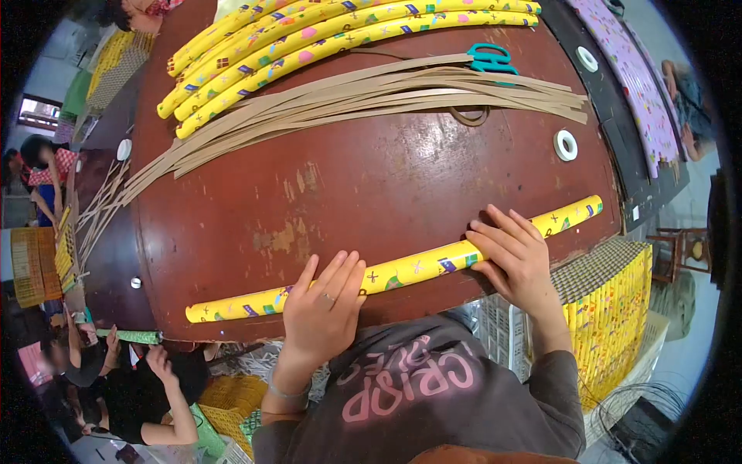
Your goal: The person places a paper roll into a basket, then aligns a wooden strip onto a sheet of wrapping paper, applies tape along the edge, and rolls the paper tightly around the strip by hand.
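Observation:
A yellow patterned roll of wrapping paper (417,267) lies along the near edge of the red-brown table (371,185). My left hand (325,301) rests flat on it left of the middle, fingers stretched out and a ring on one finger. Farther right, my right hand (512,255) lies on the same roll with its fingers extended and slightly spread. Both palms press from above and neither is wrapped round it. Beyond, a bundle of long tan paper strips (340,100) crosses the table, with teal-handled scissors (491,62) at its right end.
Several finished yellow rolls (309,50) lie at the far side. A white tape roll (565,145) sits at the right, another (587,59) behind it. A crate of upright yellow rolls (607,325) stands at my right. Co-workers (139,387) are busy at the left.

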Demonstrator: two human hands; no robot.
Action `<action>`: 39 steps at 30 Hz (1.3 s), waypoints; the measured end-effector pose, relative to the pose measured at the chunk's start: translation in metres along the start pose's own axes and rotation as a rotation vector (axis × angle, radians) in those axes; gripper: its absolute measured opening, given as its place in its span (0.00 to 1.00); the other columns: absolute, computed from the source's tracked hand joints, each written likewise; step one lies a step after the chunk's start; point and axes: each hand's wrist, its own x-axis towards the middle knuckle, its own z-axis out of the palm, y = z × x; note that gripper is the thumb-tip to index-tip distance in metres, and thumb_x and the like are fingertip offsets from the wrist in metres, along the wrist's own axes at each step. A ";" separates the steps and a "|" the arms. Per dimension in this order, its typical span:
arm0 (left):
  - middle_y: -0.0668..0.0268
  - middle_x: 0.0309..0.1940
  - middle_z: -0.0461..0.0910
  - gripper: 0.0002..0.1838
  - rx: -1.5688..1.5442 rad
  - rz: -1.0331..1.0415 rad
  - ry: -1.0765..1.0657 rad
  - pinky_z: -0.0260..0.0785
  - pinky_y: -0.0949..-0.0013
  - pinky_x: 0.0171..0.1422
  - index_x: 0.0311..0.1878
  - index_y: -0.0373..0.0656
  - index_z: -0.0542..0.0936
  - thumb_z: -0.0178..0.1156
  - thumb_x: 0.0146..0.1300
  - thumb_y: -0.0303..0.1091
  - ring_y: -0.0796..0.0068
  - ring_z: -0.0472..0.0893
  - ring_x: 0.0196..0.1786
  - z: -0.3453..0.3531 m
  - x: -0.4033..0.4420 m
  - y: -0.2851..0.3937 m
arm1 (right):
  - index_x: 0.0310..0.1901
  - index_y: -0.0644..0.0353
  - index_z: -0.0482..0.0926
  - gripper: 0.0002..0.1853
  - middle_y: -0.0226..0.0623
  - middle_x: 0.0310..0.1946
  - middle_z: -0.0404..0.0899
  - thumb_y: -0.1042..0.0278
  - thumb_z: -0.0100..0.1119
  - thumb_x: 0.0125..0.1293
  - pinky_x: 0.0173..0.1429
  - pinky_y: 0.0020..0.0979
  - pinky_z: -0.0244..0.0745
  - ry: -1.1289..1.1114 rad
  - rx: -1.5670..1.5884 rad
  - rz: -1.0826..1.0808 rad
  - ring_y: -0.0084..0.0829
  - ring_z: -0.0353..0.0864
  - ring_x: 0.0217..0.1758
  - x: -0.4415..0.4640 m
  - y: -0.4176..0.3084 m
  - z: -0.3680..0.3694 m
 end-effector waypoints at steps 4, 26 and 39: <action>0.54 0.65 0.78 0.25 0.007 -0.046 -0.090 0.63 0.47 0.75 0.64 0.35 0.77 0.62 0.63 0.31 0.57 0.78 0.67 -0.005 0.006 -0.002 | 0.57 0.55 0.83 0.21 0.34 0.60 0.82 0.57 0.65 0.64 0.74 0.46 0.66 -0.021 0.010 -0.012 0.41 0.75 0.70 0.005 0.003 -0.003; 0.59 0.76 0.65 0.26 0.179 0.110 -0.208 0.49 0.49 0.83 0.74 0.42 0.69 0.43 0.77 0.40 0.54 0.62 0.78 -0.007 0.056 -0.060 | 0.74 0.50 0.67 0.27 0.36 0.75 0.65 0.56 0.43 0.76 0.83 0.51 0.50 -0.207 -0.171 -0.162 0.43 0.57 0.81 0.062 0.045 0.004; 0.58 0.78 0.62 0.26 0.092 0.113 -0.192 0.48 0.45 0.83 0.74 0.48 0.70 0.38 0.80 0.44 0.53 0.60 0.79 -0.003 0.066 -0.071 | 0.75 0.45 0.63 0.35 0.32 0.75 0.65 0.46 0.57 0.69 0.79 0.43 0.61 -0.212 -0.186 -0.551 0.35 0.66 0.77 0.081 0.012 0.025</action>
